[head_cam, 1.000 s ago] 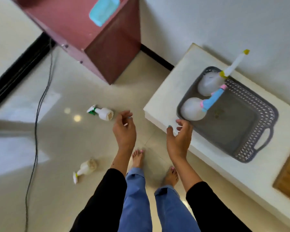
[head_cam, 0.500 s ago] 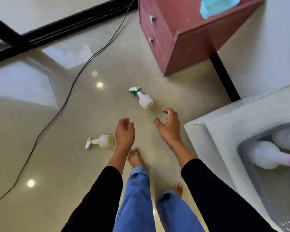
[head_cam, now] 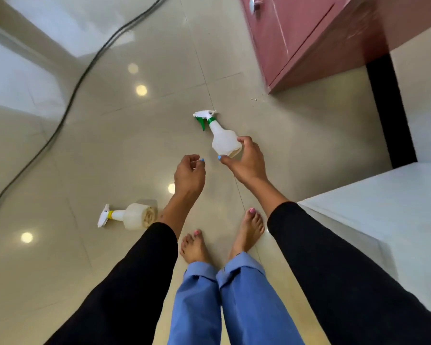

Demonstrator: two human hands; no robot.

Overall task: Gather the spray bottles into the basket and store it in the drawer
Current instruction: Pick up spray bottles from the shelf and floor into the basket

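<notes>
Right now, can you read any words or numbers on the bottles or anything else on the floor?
No, there is nothing to read.
Green-trigger spray bottle: plain white, no label showing.
Yellow-collar spray bottle: plain white; its base is blurred and shows no text.
Red cabinet: only a knob, no writing.
White surface and cable: no marks.
The hands, left and right, hold nothing with print.

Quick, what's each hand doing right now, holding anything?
Left hand: loosely curled, empty.
Right hand: open, reaching over the green-nozzle spray bottle; no grip yet.
</notes>
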